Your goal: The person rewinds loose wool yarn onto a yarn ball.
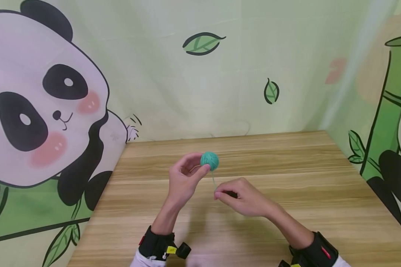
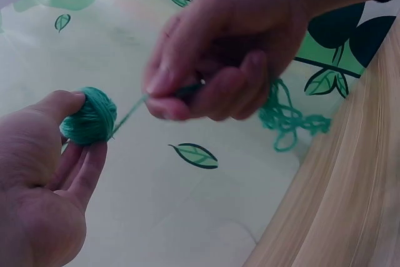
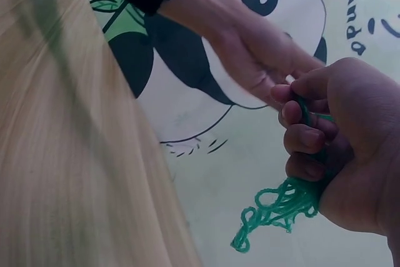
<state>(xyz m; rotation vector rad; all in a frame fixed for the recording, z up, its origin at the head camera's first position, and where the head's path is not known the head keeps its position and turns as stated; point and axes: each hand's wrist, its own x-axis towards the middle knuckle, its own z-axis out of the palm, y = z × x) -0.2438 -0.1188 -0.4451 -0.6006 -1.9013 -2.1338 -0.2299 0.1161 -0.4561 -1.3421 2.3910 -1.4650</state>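
A small teal ball of yarn (image 1: 209,161) is held up over the table by my left hand (image 1: 186,178), pinched between thumb and fingertips. From the ball a single strand (image 2: 129,117) runs to my right hand (image 1: 242,196), stretched straight in the left wrist view. The right thumb and index finger pinch that strand, and the other fingers curl in around more yarn. A loose, looped bundle of yarn (image 3: 275,211) hangs out below the right palm in the right wrist view; the part inside the fist is hidden.
A wood-grain table (image 1: 147,207) lies under both hands. Behind it hangs a pale green cloth backdrop (image 1: 240,74) printed with pandas, leaves and bamboo. Black straps (image 1: 157,243) with small cameras sit on both wrists.
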